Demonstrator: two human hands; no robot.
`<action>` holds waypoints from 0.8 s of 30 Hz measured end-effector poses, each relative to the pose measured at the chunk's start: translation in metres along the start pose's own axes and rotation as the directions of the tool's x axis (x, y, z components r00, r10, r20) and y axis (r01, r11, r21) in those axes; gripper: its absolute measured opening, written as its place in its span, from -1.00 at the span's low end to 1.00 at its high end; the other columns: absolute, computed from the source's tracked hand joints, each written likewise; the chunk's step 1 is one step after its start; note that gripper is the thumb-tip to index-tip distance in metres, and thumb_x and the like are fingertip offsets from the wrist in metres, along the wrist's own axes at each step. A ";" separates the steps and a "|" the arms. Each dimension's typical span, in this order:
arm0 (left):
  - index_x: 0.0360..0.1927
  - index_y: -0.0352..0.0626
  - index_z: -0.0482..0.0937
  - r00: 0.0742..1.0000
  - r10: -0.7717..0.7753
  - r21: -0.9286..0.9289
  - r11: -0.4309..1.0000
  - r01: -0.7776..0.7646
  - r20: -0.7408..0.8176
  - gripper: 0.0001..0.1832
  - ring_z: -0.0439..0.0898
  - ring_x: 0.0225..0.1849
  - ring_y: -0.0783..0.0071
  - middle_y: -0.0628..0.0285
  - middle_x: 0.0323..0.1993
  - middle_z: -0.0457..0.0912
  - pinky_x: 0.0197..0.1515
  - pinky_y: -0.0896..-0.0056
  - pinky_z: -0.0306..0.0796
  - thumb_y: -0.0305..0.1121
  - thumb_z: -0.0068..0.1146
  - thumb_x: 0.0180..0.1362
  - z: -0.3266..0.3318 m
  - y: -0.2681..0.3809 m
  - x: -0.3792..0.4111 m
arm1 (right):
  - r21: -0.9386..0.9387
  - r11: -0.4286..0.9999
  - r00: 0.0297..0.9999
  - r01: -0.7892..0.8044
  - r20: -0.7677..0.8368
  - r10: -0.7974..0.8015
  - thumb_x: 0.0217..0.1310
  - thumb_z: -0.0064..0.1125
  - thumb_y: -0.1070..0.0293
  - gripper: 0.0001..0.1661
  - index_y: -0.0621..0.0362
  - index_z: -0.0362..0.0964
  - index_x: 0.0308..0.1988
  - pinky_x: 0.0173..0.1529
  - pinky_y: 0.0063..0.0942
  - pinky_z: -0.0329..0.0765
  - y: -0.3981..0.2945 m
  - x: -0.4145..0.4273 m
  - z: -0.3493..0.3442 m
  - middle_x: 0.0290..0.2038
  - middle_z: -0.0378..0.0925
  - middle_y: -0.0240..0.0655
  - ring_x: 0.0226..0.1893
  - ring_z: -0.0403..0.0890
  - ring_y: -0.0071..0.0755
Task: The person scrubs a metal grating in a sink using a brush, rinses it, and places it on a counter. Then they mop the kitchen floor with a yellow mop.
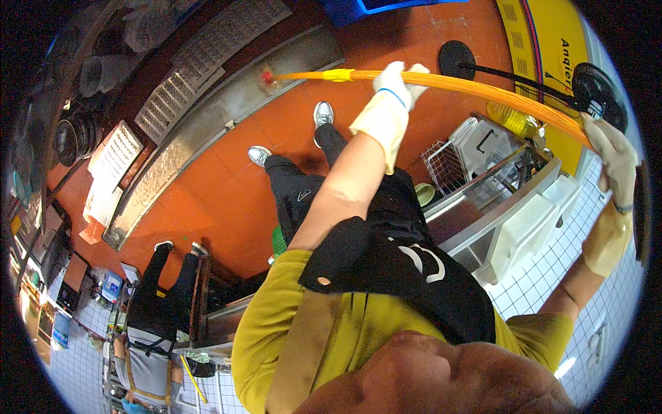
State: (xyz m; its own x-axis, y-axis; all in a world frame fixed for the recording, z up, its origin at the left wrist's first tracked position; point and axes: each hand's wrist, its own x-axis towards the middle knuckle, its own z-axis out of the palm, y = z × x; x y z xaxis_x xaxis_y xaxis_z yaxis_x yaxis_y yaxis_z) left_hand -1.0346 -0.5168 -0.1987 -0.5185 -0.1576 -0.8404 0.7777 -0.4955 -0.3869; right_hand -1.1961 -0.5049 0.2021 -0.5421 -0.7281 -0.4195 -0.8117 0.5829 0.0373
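Observation:
A long, slightly bowed bundle of orange strands (491,95) stretches across the upper view, narrowing on the left to a blurred red tip (267,77). Yellow wrapping (339,75) surrounds its thin part. My left hand (395,85), in a pale glove with a long cuff, closes around the bundle just right of the wrapping. At the far right, my right hand (613,145), gloved the same way, grips the bundle's thicker part; the bundle's end there is hidden.
A black standing fan (600,98) is beside a yellow appliance (548,31). A metal-framed table (496,217) with white containers stands right of my legs. A metal-edged channel (227,124) crosses the tiled floor ahead. Another person (150,331) works at lower left. A blue bin (362,8) stands at top.

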 end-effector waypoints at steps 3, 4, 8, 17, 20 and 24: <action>-0.23 -0.29 0.27 0.995 0.090 0.131 0.987 -0.094 0.038 -0.84 0.57 -0.32 0.07 -0.04 -0.35 0.49 -0.20 -0.04 0.56 -0.44 -0.13 0.15 -0.025 0.031 -0.004 | 0.024 0.978 0.978 0.208 -0.002 -0.208 0.13 0.13 0.26 -0.69 0.19 0.56 -0.17 -0.51 -0.72 0.34 0.024 0.006 0.037 -0.34 0.57 -0.38 -0.47 0.46 -0.64; -0.20 -0.29 0.26 0.989 0.147 0.109 0.983 -0.147 0.013 -0.82 0.57 -0.36 0.06 -0.04 -0.37 0.50 -0.26 -0.06 0.56 -0.43 -0.15 0.16 -0.036 0.053 -0.002 | 0.111 0.992 0.995 0.064 0.074 -0.073 0.11 0.14 0.23 -0.68 0.19 0.56 -0.18 -0.58 -0.71 0.28 -0.020 -0.003 0.045 -0.35 0.58 -0.39 -0.55 0.41 -0.69; -0.16 -0.32 0.25 0.961 0.265 0.175 0.952 -0.249 -0.074 -0.79 0.58 -0.39 0.09 -0.01 -0.40 0.53 -0.31 -0.05 0.57 -0.41 -0.20 0.19 -0.070 0.088 -0.006 | 0.291 0.956 0.983 -0.015 0.181 -0.040 0.08 0.17 0.23 -0.70 0.19 0.56 -0.23 -0.72 -0.69 0.14 -0.047 -0.021 0.073 -0.35 0.60 -0.46 -0.73 0.30 -0.76; -0.09 -0.30 0.22 0.999 0.008 0.218 0.976 0.003 -0.049 -0.74 0.58 -0.41 0.02 -0.06 -0.36 0.50 -0.26 -0.08 0.57 -0.38 -0.13 0.21 -0.054 -0.036 -0.016 | 0.212 0.890 0.914 -0.403 0.136 0.381 0.08 0.17 0.18 -0.65 0.14 0.56 -0.17 -0.75 -0.66 0.08 0.041 -0.071 0.022 -0.58 0.48 -0.44 -0.83 0.19 -0.73; -0.07 -0.34 0.19 0.985 -0.056 0.308 0.946 0.105 -0.162 -0.69 0.58 -0.44 0.05 -0.07 -0.37 0.49 -0.36 -0.06 0.59 -0.41 -0.08 0.19 -0.031 -0.090 -0.029 | 0.131 0.950 0.959 -0.283 0.044 0.279 0.09 0.16 0.11 -0.60 0.14 0.55 -0.14 -0.73 -0.68 0.09 0.090 -0.114 0.000 -0.55 0.50 -0.43 -0.80 0.22 -0.72; -0.03 -0.36 0.13 0.992 -0.050 0.420 0.902 0.095 -0.117 -0.64 0.58 -0.50 0.07 -0.09 -0.39 0.47 -0.45 -0.01 0.60 -0.41 -0.09 0.18 -0.025 -0.124 -0.017 | 0.186 0.815 0.835 -0.549 0.071 0.546 0.08 0.14 0.03 -0.54 0.14 0.54 -0.13 -0.63 -0.69 0.17 0.150 -0.125 0.005 -0.50 0.54 -0.36 -0.71 0.30 -0.68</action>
State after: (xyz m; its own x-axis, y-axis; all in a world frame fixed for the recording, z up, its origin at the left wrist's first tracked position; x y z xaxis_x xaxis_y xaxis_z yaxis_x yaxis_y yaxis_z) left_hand -1.1132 -0.4313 -0.1464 -0.5117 -0.0312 -0.8586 0.5029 -0.8211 -0.2699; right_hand -1.2490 -0.3241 0.2554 -0.8805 -0.2640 -0.3938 -0.3235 0.9418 0.0920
